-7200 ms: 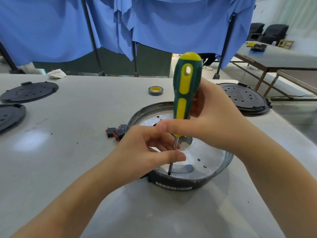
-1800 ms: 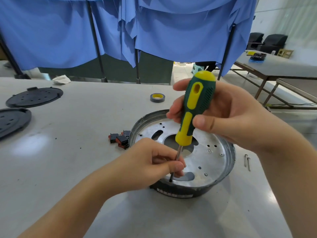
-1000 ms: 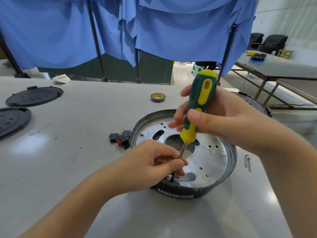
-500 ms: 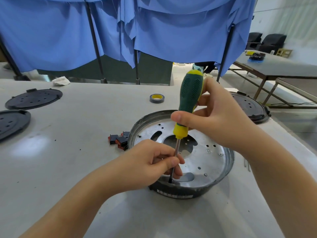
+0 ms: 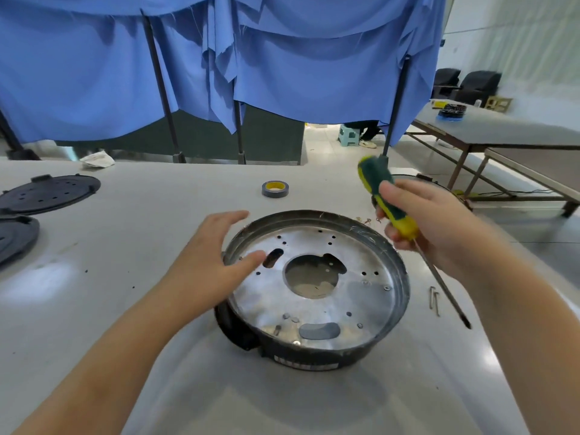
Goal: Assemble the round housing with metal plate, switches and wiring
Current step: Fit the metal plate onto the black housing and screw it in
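Plate-fastening step, between screws. Round housing (image 5: 314,293) sits mid-counter (image 5: 141,215), metal plate (image 5: 317,304) seated inside. Right hand (image 5: 426,224) grips the screwdriver (image 5: 389,202), lifted clear, shaft slanting over the right rim. Left hand (image 5: 213,265) open, fingers over the left rim. Next: probably fetch 1 loose screw (image 5: 434,298). 0.5 s ago, the tip stood in the plate's near hole, left fingers pinching the shaft.

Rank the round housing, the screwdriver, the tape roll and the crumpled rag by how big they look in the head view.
1. Round housing
2. Screwdriver
3. Tape roll and crumpled rag: similar in size, both far from the camera, so their order is unsure.
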